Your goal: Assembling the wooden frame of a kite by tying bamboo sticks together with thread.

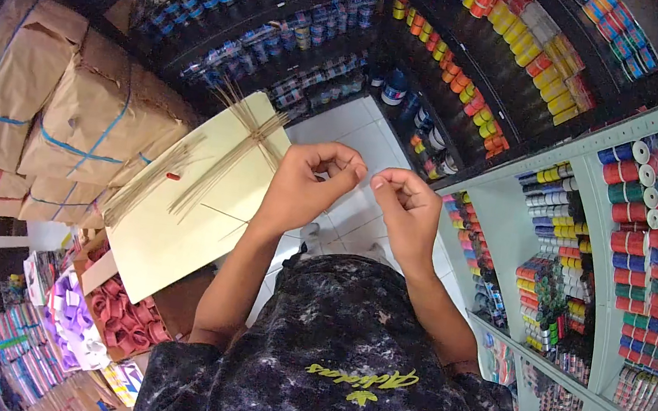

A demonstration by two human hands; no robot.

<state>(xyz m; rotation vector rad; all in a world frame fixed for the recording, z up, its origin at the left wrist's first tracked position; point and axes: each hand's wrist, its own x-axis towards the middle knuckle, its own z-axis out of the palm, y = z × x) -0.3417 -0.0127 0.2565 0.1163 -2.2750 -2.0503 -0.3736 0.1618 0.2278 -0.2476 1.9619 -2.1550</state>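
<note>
In front of my chest I hold both hands up, a small gap apart. The thumb and curled fingers of my left hand are pinched together at the tips. My right hand makes a similar pinch facing it. Anything between the fingertips is too fine to make out. Left of my left hand, a pale yellow board bears thin tan sticks lying loosely. Farther up it, more sticks form a crossed bundle, joined at the middle. A small red piece rests on the board.
Brown paper-wrapped parcels tied with blue string are stacked at left. Below the board stands a carton of dark red ribbon loops beside purple ribbons. Shelves of coloured spools line the right; dark shelves rise ahead above white floor tiles.
</note>
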